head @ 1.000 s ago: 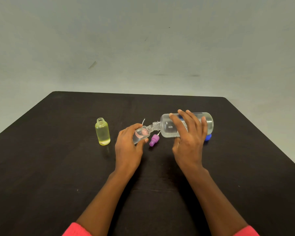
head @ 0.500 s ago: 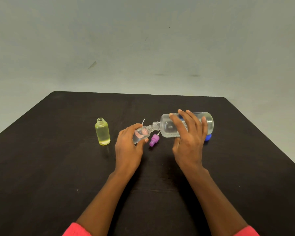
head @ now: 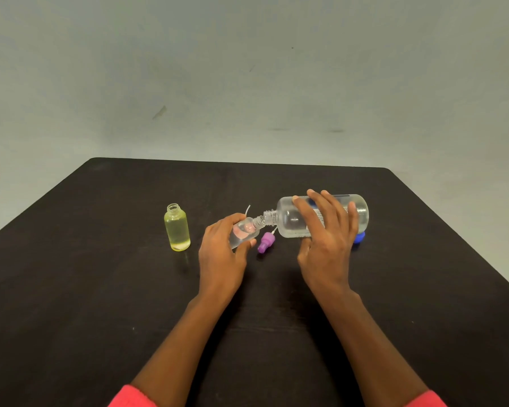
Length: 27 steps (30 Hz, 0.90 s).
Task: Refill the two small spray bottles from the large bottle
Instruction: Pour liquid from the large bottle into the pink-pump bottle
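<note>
Clear large bottle (head: 288,221) in right hand (head: 326,245) meets small bottle (head: 244,229) in left hand (head: 221,254).

The setting is presenting as a plain indoor room serving as a simple tabletop work spot; its exact kind is not showing. A dark matte table (head: 100,289) is standing before a pale grey-green painted wall (head: 247,69), which is carrying a scuff mark (head: 159,112) and small dark smudges.
</note>
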Available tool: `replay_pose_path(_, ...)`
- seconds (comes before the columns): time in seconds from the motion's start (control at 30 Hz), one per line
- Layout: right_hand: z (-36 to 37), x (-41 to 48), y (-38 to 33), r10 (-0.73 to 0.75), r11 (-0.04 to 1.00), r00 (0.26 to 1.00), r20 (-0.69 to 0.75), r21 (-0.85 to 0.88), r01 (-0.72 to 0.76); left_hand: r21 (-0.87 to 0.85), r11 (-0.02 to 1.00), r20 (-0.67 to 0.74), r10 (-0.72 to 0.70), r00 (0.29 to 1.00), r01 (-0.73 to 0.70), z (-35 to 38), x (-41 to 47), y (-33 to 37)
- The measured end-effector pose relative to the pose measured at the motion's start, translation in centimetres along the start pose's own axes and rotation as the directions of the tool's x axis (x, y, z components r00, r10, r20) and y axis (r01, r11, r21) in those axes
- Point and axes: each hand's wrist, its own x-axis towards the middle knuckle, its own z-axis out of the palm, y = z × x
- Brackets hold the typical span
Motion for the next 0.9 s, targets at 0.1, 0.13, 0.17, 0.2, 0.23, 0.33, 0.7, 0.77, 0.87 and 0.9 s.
replay_pose_path(0.1, 0.02, 0.03, 0.00, 0.001, 1.000, 1.000, -0.004, 0.005, -0.001, -0.004, 1.000, 0.003, -0.003, 1.000, 0.003, 0.02, 0.01, -0.01)
replay_pose_path(0.13, 0.04, 0.03, 0.00, 0.001, 1.000, 1.000, -0.005, 0.005, -0.001, -0.004, 1.000, 0.004, -0.005, 1.000, 0.005, 0.01, 0.02, 0.01)
replay_pose_path(0.17, 0.04, 0.04, 0.00, 0.001, 1.000, 1.000, -0.004, 0.003, -0.001, -0.002, 1.000, 0.006, -0.007, 1.000, 0.007, 0.02, 0.04, -0.01)
replay_pose_path(0.2, 0.04, 0.04, -0.02, 0.001, 1.000, 1.000, -0.003, 0.000, -0.001, 0.003, 1.000, 0.007, -0.007, 1.000, 0.007, 0.01, 0.04, 0.00)
replay_pose_path(0.23, 0.03, 0.03, -0.02, 0.001, 1.000, 1.000, -0.002, -0.001, -0.001, 0.006, 1.000, 0.007, -0.007, 1.000, 0.007, 0.00, 0.06, 0.02)
replay_pose_path(0.33, 0.01, 0.02, 0.01, 0.002, 1.000, 1.000, -0.002, 0.001, -0.002, 0.010, 1.000, 0.006, -0.004, 1.000, 0.004, -0.01, 0.06, 0.10)
replay_pose_path(0.7, -0.11, 0.06, -0.02, 0.000, 1.000, 1.000, -0.001, -0.004, 0.000, -0.006, 1.000, 0.003, -0.009, 1.000, 0.009, 0.02, 0.01, 0.09)
replay_pose_path(0.77, -0.10, 0.09, -0.08, 0.001, 1.000, 1.000, 0.001, -0.003, -0.001, 0.000, 1.000, 0.007, -0.007, 1.000, 0.007, 0.01, 0.02, 0.08)
replay_pose_path(0.87, -0.11, 0.09, -0.10, 0.002, 1.000, 1.000, 0.007, -0.006, -0.002, 0.004, 1.000, 0.009, -0.005, 1.000, 0.005, 0.01, 0.01, 0.10)
replay_pose_path(0.9, -0.11, 0.09, -0.10, 0.002, 1.000, 1.000, 0.009, -0.010, -0.002, 0.003, 1.000, 0.008, -0.004, 1.000, 0.004, 0.00, 0.01, 0.10)
